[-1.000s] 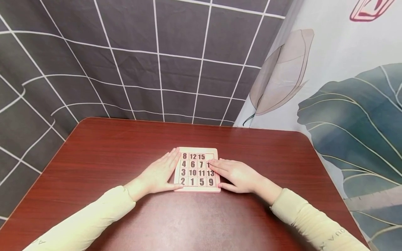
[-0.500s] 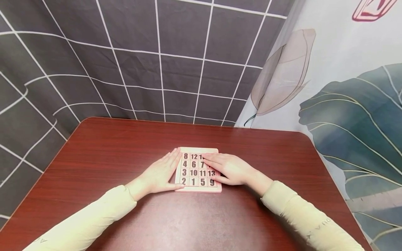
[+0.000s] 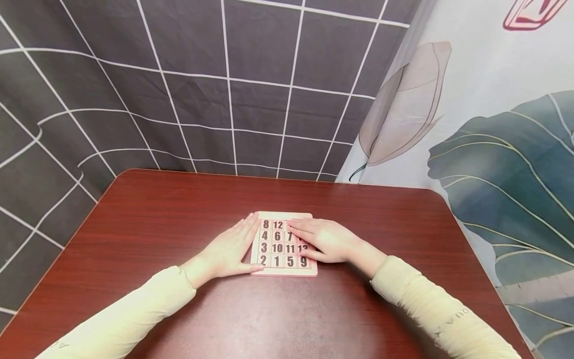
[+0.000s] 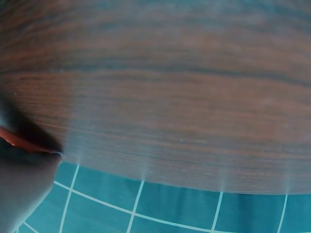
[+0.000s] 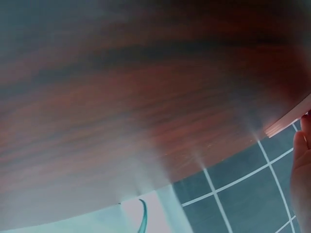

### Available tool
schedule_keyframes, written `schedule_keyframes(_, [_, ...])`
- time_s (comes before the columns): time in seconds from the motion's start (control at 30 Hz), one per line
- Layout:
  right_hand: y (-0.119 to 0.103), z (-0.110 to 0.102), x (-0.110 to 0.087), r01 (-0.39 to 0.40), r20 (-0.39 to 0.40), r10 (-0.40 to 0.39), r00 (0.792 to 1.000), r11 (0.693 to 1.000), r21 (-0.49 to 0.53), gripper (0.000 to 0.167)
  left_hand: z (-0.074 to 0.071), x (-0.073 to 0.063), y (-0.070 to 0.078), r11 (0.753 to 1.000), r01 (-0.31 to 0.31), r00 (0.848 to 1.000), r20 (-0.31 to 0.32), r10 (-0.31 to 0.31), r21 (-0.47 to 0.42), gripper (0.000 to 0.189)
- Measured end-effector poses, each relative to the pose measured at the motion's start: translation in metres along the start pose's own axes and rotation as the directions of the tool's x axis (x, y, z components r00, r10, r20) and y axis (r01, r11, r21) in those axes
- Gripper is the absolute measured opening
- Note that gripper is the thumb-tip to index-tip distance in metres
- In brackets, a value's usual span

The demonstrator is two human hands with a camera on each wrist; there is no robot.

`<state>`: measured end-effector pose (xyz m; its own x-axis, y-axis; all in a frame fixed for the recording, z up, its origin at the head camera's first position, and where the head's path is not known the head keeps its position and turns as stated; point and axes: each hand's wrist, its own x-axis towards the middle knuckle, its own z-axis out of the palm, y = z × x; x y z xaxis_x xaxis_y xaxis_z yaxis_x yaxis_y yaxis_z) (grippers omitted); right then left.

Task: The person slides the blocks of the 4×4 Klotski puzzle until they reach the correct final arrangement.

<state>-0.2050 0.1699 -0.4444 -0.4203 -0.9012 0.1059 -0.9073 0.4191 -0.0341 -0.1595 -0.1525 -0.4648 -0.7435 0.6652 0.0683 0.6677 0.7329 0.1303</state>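
A pale square sliding number puzzle lies flat on the table, its black-numbered tiles in rows. My left hand lies along its left side in the head view, fingers straight at the left frame and thumb at the lower left corner, touching near the 2 tile. From the right, my right hand reaches over the board with straight fingers. Its fingertips rest on the upper right tiles, right of the 12 tile, and its thumb touches near the 13. Tiles under those fingers are hidden. Each wrist view catches only part of a hand at its edge.
The reddish-brown wooden table has rounded far corners. Behind it hangs a dark curtain with white grid lines. A pale leaf-patterned curtain hangs at the right.
My right hand has shifted left and slightly up over the puzzle, its fingertips now covering where the 15 showed. The left hand stays in place at the frame.
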Motion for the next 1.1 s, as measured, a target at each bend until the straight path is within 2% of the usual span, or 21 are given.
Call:
schedule_keyframes(0.27, [0.006, 0.001, -0.017, -0.002, -0.042, 0.002, 0.999, 1.0, -0.006, 0.061, -0.001, -0.001, 0.0, 1.0, -0.002, 1.0, -0.004, 0.002, 0.0, 0.111])
schedule_keyframes(0.43, [0.009, 0.003, -0.02, -0.001, -0.052, 0.0, 0.999, 1.0, -0.003, 0.061, -0.001, -0.001, 0.0, 1.0, -0.005, 1.0, -0.013, 0.005, 0.004, 0.111])
schedule_keyframes(0.67, [0.01, 0.003, -0.023, -0.014, -0.05, 0.013, 0.999, 1.0, -0.004, 0.06, 0.0, -0.001, 0.001, 1.0, 0.009, 1.0, 0.006, -0.009, -0.013, 0.113])
schedule_keyframes(0.87, [0.009, 0.004, -0.015, 0.006, -0.073, -0.007, 0.997, 1.0, -0.018, 0.061, 0.002, -0.001, 0.0, 1.0, 0.007, 1.0, -0.005, -0.007, -0.002, 0.115])
schedule_keyframes(1.1, [0.005, 0.003, 0.006, 0.04, -0.081, -0.039, 0.996, 0.999, 0.005, 0.059, 0.002, 0.0, 0.001, 1.0, 0.009, 1.0, 0.005, -0.009, -0.024, 0.114])
